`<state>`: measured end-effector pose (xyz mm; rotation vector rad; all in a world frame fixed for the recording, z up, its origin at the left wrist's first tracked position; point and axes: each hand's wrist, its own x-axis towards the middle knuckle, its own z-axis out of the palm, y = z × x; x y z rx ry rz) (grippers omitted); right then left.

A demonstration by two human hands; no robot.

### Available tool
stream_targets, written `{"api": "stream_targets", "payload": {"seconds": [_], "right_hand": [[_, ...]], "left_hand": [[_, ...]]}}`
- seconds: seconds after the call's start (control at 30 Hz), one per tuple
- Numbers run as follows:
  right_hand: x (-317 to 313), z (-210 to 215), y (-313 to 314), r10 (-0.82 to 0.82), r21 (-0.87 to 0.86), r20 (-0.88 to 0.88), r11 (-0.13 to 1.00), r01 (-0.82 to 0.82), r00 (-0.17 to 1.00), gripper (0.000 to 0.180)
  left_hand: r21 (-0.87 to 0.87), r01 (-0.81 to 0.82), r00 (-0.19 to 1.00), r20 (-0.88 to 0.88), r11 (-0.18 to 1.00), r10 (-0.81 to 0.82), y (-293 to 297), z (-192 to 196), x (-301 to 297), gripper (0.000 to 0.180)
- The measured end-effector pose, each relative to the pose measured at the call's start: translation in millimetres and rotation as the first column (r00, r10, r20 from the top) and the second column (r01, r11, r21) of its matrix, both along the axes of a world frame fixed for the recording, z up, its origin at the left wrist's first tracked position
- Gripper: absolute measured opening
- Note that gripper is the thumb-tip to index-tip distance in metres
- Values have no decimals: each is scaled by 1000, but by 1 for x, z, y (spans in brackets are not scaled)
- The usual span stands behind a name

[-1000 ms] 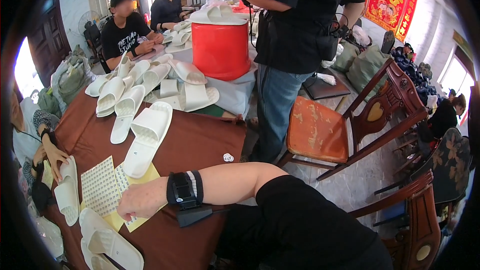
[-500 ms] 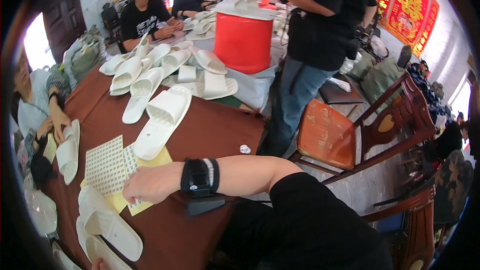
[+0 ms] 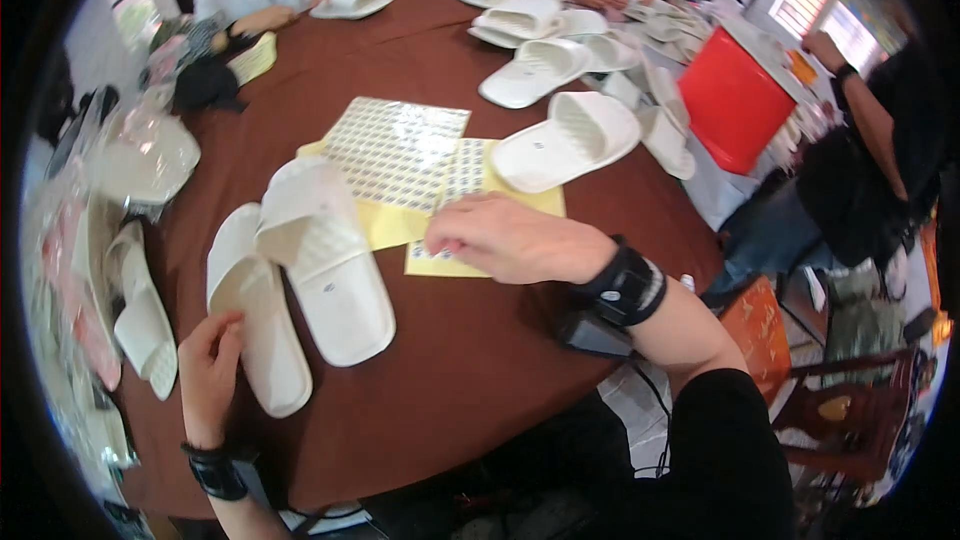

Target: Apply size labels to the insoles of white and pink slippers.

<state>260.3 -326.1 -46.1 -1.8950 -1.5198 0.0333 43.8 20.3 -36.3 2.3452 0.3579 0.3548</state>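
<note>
Two white slippers lie side by side before me, a left one (image 3: 275, 355) and a right one (image 3: 345, 305) with a small dark mark on its insole. My left hand (image 3: 210, 370) has its fingers curled at the outer edge of the left slipper, thumb against it. Over the yellow-backed sticker sheets (image 3: 400, 150), my right hand (image 3: 515, 238) is bent down with fingertips drawn together; whatever they pinch is hidden. Another white slipper (image 3: 565, 145) rests partly on the far corner of a sheet, just beyond that hand.
A brown cloth covers the round table (image 3: 450, 380). White slippers (image 3: 535, 35) are heaped at the far right beside a red bucket (image 3: 735, 100). Plastic-wrapped slippers (image 3: 85, 280) line the left edge. Co-workers sit across; another stands at right near a wooden chair (image 3: 845, 410).
My view has swung left and down, so the slipper pair and my left hand now show fully. My right hand stays over the sticker sheets.
</note>
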Motion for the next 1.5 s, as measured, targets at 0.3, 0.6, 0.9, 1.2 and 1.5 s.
{"api": "stream_targets", "payload": {"seconds": [0.3, 0.6, 0.9, 1.2, 1.5], "right_hand": [[-2, 17, -6, -28, -180, -158, 984, -1, 987, 22], [-2, 17, -7, -23, -192, -142, 981, -5, 990, 25], [-1, 14, -7, -11, -178, -114, 984, -9, 993, 25], [-1, 18, -8, -24, -177, -192, 984, -10, 981, 22], [6, -7, -5, 58, 47, -92, 997, -54, 994, 23]], "left_hand": [[-97, -18, 1000, 0, 995, 18, -6, 4, 1, 21], [-86, -7, 1000, 12, 996, 8, -6, 3, 2, 21], [-124, -26, 999, -33, 992, 22, -7, 6, 2, 21], [-43, -7, 1000, -31, 999, 5, -3, 2, 1, 23], [52, -24, 995, -99, 998, 30, -9, 11, 11, 28]]}}
